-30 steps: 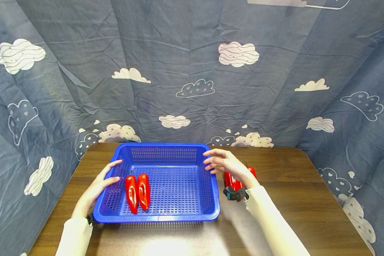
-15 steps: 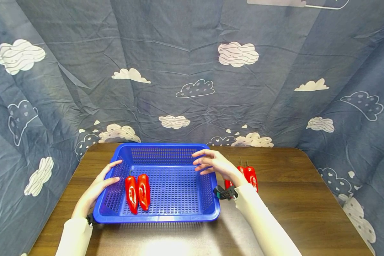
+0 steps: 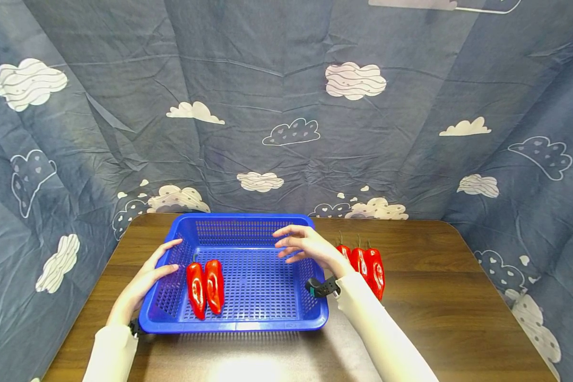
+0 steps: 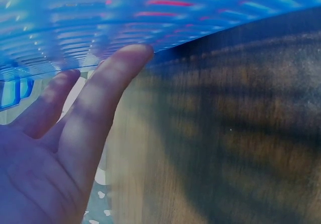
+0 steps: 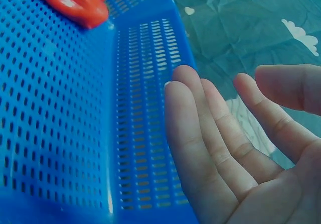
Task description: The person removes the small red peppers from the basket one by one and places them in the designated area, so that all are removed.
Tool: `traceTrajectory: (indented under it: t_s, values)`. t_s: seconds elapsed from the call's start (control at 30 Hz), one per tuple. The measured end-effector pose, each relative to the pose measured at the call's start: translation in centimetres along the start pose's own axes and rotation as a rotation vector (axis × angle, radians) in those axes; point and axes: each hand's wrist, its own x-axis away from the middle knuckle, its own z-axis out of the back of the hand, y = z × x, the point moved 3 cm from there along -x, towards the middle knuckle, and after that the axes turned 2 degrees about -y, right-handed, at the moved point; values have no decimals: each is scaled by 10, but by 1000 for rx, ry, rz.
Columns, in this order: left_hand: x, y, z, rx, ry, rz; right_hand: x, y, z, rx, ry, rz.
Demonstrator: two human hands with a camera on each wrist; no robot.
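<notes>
Two red peppers (image 3: 205, 286) lie side by side at the left of a blue perforated basket (image 3: 234, 326). My left hand (image 3: 143, 278) is at the basket's left side, thumb and fingers extended toward its rim. In the left wrist view, the thumb (image 4: 95, 113) stretches in front of the slotted basket wall; contact is hard to tell. Above the basket's right part hovers my right hand (image 3: 310, 249), with nothing in its loosely bent fingers. Three more red peppers (image 3: 374, 270) lie on the table just right of the basket, partly covered by the right forearm.
The basket stands on a brown wooden table (image 3: 439, 297). A dark grey curtain (image 3: 286, 159) with cloud prints hangs behind the table and along both sides. Black bands are worn on both wrists, beneath cream sleeves.
My right hand has moved left, from the basket's right rim to over its inside, uncovering more of the peppers on the table. The left hand, basket and peppers have stayed put.
</notes>
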Motion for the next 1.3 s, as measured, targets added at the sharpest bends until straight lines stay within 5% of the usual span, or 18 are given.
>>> traceTrajectory:
  t_s: [1.3]
  values:
    - [0,1,0,-6,-2,-11,-42,21,-67,46,-36,-55]
